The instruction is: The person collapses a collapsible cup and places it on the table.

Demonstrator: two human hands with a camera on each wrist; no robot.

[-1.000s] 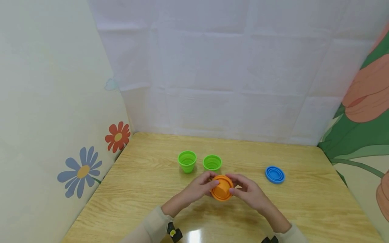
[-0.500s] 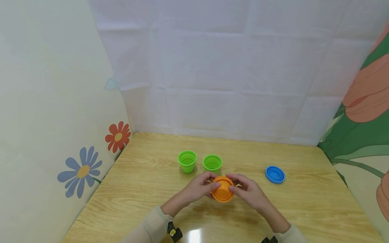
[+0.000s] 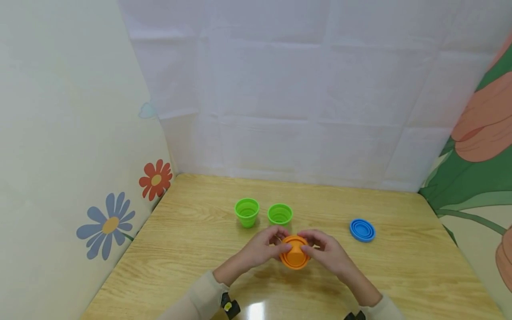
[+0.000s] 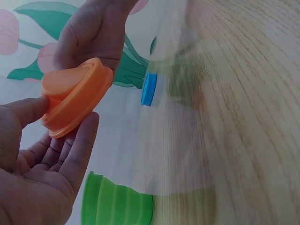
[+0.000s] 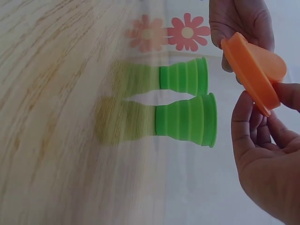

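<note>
Both of your hands are on the orange collapsible cup, which sits between them, raised off the bench and in front of the green cups. Your left hand has its grip on one side of it: thumb on the upper face, fingers beneath the rim. Your right hand mirrors this on the opposite side, its grip likewise pinching the cup. Orientation: tilted, wide rim toward the bench, narrow base upward and facing you. The cup is partly folded; its narrow end protrudes unevenly from the outer ring, visible in both wrist views.

Just beyond your hands, two extended cups stand upright, mouths up, near each other but apart: the left green cup and the right green cup. Ribbed walls on both; the right wrist view gives their profiles.

A blue collapsible cup lies flat on the bench, well apart on your right, folded into concentric rings.

Surroundings: wood-grain bench top with a bright reflection near your forearms. Behind it, a creased white cloth. On the left wall, a red flower and a blue flower; on the right, a large leaf-and-petal mural. You wear pale sleeves.
</note>
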